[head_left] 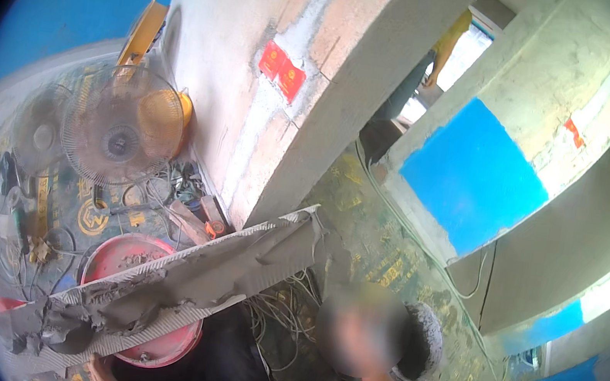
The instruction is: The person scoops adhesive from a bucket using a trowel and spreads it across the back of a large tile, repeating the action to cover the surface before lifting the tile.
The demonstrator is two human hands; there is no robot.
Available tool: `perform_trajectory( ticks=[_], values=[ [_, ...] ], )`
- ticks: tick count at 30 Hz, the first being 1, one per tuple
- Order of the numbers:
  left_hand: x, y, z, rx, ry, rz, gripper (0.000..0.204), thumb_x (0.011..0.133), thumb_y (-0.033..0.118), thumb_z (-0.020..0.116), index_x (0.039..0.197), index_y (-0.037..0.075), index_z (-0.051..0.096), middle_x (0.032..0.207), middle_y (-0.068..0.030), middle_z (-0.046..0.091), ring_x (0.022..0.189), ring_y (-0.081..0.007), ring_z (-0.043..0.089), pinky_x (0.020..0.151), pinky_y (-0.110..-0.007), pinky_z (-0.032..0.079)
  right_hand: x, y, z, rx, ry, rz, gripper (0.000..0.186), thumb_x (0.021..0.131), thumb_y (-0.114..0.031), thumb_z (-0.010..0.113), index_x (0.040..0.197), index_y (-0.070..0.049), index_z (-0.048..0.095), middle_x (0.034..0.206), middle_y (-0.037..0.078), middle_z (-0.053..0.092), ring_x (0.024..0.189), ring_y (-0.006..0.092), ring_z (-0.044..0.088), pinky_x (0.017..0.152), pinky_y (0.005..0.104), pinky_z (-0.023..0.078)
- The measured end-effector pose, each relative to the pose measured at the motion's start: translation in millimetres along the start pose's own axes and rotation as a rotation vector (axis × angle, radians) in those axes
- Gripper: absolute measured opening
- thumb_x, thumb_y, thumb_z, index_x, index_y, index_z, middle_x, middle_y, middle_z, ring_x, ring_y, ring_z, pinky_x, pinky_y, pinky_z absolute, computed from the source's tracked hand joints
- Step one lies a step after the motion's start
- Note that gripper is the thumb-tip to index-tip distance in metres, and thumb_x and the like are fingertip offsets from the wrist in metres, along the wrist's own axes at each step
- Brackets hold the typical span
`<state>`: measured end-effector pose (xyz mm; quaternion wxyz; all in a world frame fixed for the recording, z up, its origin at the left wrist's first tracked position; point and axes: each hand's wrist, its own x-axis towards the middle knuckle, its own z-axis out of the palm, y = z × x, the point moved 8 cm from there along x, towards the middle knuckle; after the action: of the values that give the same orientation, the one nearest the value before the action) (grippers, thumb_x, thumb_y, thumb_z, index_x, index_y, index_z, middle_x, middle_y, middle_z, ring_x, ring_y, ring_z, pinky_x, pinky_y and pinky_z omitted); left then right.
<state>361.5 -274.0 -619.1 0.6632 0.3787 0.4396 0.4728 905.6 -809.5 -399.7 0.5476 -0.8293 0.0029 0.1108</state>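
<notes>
The floor [389,261] is green with yellow print and carries most of the gear. A pale wall [220,46] stands on its far edge; right of that, past an opening, a second wall bears a blue patch [475,175]. A person [439,57] shows in part in the opening, in yellow above, one arm hanging.

The board [138,326] – long, ridged along its margins – slants across the left and middle, its far end up and to the right. Grey mortar [192,274] covers most of its face, thick and lumpy toward the near end.

Two round fan guards [115,98] stand toward the floor's far left corner. The red basin [162,348] lies beneath the board, showing on both sides of it; whether they touch I cannot tell. The bucket [434,332], dark inside with a crusted rim, is on the floor to the right, and cables [280,313] lie tangled between it and the basin.

Of the hands, the left hand [105,378] is at the board's near edge, mostly hidden beneath it; its closure cannot be told. The right hand [361,346] is beside the bucket – blurred, so its opening and any hold cannot be told.

An orange tool [214,228] lies near the pale wall's foot.
</notes>
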Motion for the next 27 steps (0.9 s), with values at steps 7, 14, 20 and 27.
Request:
perform_trajectory(
  ticks=[7,14,20,27],
  values=[
    [-37,57,54,0.128,-0.034,0.151,0.037,0.099,0.036,0.046,0.109,0.001,0.052,0.102,-0.0094,0.052,0.095,-0.0215,0.056,0.093,-0.040,0.050,6,-70,-23,-0.171,-0.025,-0.150,0.029,0.097,-0.037,0.053,0.102,-0.009,0.052,0.062,0.004,0.053,0.043,0.0145,0.050,0.039,0.0293,0.041],
    [-41,62,77,0.059,-0.174,0.052,0.031,0.101,0.032,0.043,0.111,0.003,0.050,0.104,-0.0069,0.048,0.100,-0.0199,0.054,0.093,-0.041,0.049,3,-62,49,0.018,-0.317,0.155,0.037,0.098,-0.042,0.050,0.111,-0.009,0.057,0.062,0.006,0.054,0.041,0.0156,0.050,0.038,0.0305,0.042],
    [-45,55,64,0.063,-0.096,0.069,0.030,0.100,0.028,0.043,0.119,0.004,0.047,0.106,-0.0066,0.048,0.106,-0.0191,0.053,0.093,-0.039,0.046,-100,-84,124,-0.172,-0.767,-0.017,0.037,0.101,-0.030,0.046,0.127,-0.003,0.050,0.062,0.003,0.051,0.049,0.0104,0.048,0.047,0.0257,0.041],
    [-54,73,83,-0.012,-0.037,0.013,0.026,0.100,0.032,0.045,0.105,0.007,0.050,0.095,-0.0050,0.047,0.094,-0.0184,0.054,0.091,-0.042,0.048,-124,-79,125,-0.466,-0.962,-0.030,0.033,0.098,-0.022,0.051,0.127,-0.006,0.054,0.067,-0.001,0.054,0.053,0.0065,0.048,0.051,0.0233,0.041]
  ],
)
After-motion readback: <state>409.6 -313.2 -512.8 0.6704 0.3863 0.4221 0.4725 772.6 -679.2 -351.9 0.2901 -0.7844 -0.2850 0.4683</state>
